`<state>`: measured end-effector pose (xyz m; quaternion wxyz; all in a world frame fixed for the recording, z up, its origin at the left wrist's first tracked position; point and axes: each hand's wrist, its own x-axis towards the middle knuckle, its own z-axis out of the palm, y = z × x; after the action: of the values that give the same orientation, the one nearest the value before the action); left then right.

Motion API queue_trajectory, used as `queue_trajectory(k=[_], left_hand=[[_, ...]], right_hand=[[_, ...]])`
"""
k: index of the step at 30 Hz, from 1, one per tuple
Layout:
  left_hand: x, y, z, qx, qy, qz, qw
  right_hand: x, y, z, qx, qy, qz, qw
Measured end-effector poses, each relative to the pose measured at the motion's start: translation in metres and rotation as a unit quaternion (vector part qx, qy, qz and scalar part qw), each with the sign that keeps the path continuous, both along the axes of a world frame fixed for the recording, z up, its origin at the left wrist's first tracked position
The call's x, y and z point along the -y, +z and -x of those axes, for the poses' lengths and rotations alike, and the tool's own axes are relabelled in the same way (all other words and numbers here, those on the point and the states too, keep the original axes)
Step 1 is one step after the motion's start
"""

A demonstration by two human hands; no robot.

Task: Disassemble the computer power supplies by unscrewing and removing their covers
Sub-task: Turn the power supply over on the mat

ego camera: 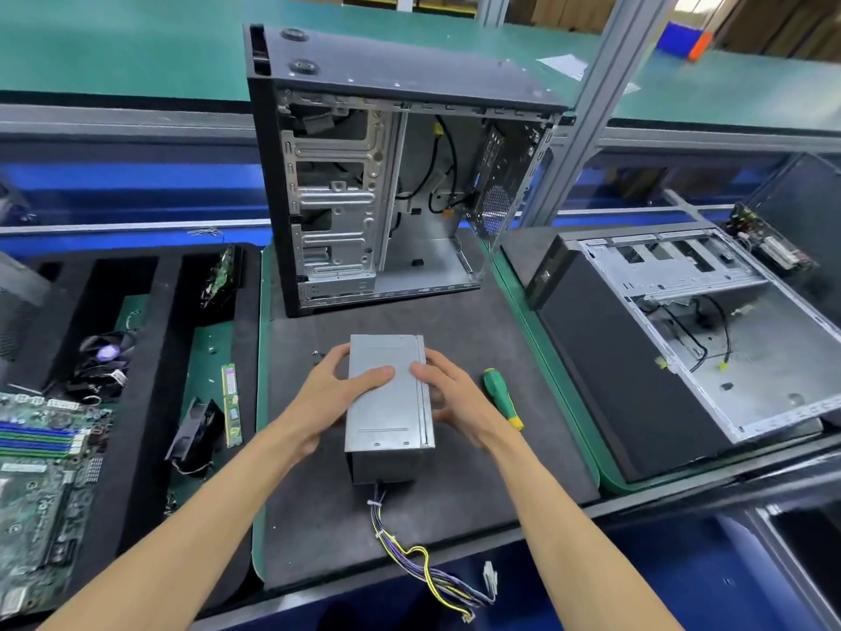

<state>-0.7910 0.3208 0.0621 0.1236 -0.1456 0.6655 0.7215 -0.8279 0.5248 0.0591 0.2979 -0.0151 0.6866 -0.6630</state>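
on the dark mat before the open tower case, my left hand and right hand clasp the power supply by its flanks, thumbs on top. i judge it heavy, rigid and smooth; side grips suit it, mind the trailing cable bundle. screwdriver lies beside. no legible writing.
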Motion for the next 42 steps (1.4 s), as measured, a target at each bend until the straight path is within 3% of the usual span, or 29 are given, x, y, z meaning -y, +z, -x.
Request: queue_trajectory(k=[9,31,37,42], left_hand=[[-0.012,0.009,0.022,0.085,-0.008,0.012,0.996],[-0.002,0.004,0.013,0.053,0.009,0.012,0.999],[-0.005,0.006,0.011,0.056,0.019,0.024,0.998],[-0.008,0.005,0.008,0.069,0.021,0.028,0.997]], right_hand=[[0.009,-0.002,0.003,0.027,-0.026,-0.014,0.999],[0.008,0.003,0.005,-0.021,-0.019,-0.014,0.999],[0.018,-0.003,-0.011,-0.069,-0.069,-0.067,0.993],[0.025,0.024,-0.019,-0.161,-0.126,-0.209,0.956]])
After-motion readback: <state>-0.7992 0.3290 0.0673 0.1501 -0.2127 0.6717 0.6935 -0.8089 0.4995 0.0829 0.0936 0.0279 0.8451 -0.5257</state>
